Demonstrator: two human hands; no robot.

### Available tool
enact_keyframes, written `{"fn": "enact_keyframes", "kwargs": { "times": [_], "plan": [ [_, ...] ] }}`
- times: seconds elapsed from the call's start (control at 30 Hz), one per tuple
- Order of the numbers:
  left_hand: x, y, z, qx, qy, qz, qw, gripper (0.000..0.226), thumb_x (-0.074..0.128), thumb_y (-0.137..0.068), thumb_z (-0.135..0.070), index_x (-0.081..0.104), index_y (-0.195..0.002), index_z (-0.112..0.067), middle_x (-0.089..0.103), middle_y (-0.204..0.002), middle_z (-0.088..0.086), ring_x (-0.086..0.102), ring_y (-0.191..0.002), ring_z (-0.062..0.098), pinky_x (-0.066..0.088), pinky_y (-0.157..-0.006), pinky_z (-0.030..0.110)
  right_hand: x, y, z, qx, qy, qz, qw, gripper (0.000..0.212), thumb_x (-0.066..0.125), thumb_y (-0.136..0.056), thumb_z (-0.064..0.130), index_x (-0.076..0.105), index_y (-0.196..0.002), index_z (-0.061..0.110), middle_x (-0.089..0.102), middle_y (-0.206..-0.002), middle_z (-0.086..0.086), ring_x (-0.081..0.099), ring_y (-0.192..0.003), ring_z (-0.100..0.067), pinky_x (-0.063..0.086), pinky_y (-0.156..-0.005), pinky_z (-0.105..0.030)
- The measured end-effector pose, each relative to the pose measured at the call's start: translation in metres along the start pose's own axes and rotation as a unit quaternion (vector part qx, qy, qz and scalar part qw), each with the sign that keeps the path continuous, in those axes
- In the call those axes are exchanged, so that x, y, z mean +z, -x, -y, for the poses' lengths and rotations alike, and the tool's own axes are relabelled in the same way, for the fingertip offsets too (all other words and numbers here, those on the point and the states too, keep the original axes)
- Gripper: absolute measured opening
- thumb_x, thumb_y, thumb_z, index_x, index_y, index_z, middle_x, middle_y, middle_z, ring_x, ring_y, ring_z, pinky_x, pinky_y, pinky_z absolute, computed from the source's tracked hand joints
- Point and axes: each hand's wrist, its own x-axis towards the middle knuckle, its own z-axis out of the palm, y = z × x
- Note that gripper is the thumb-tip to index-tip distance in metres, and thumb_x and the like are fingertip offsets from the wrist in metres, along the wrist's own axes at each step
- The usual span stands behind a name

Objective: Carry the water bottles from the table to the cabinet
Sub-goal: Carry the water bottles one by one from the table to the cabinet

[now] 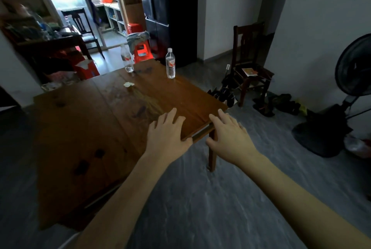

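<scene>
Head view: left hand [167,128] flat, fingers spread, empty, over near table [84,128] corner. Right hand [228,133] likewise splayed, holding nothing, just past table edge. Two water bottles upright at far end: left bottle [126,58], right bottle [170,63], well apart from both hands. I'd say: lean in, take one bottle per hand, wrap mid-body below label, lift straight. Cabinet location I cannot tell.
</scene>
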Motion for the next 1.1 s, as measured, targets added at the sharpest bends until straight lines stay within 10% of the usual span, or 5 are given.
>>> {"fn": "enact_keyframes", "kwargs": {
  "times": [1.1],
  "plan": [
    [0.025, -0.403, 0.113, -0.097, 0.029, 0.064, 0.993, 0.071, 0.055, -0.093, -0.060, 0.032, -0.154, -0.033, 0.013, -0.171, 0.001, 0.023, -0.154, 0.027, 0.028, -0.119, 0.051, 0.011, -0.434, -0.011, -0.024, -0.001, 0.069, 0.997, 0.073, 0.052, -0.096, 0.045, 0.018, -0.157, 0.027, 0.012, -0.166, -0.005, 0.014, -0.152, -0.024, 0.019, -0.121, -0.050]
  ]
}}
